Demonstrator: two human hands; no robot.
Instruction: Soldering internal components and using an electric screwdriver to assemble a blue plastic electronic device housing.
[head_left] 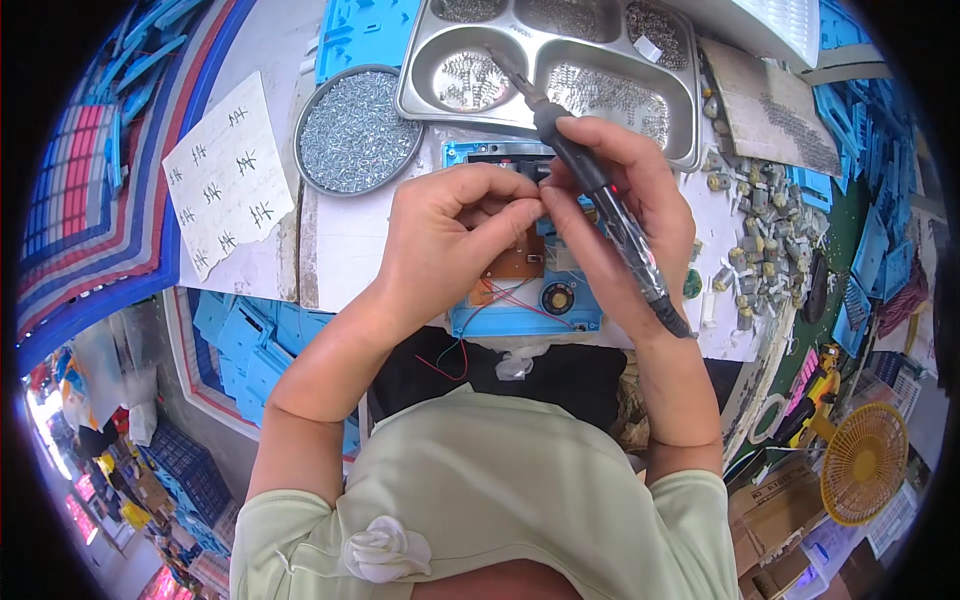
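Blue plastic casing (500, 323) is laid open near the front edge of the white table (340, 255), probably so its inside can be reached. A black screwdriver (630, 243) is held slantwise across the right hand (655, 205), tip pointed away, seemingly to leave the fingertips free. These are brought together with those of the left hand (440, 225), pinched; what is clasped cannot be told. Both elbows are bent, forearms angled inward.

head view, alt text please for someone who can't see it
Left hand and right hand meet over a blue casing with wires; the right holds a black pen-shaped tool. Beyond are a divided metal tray and a dish of small metal pieces.
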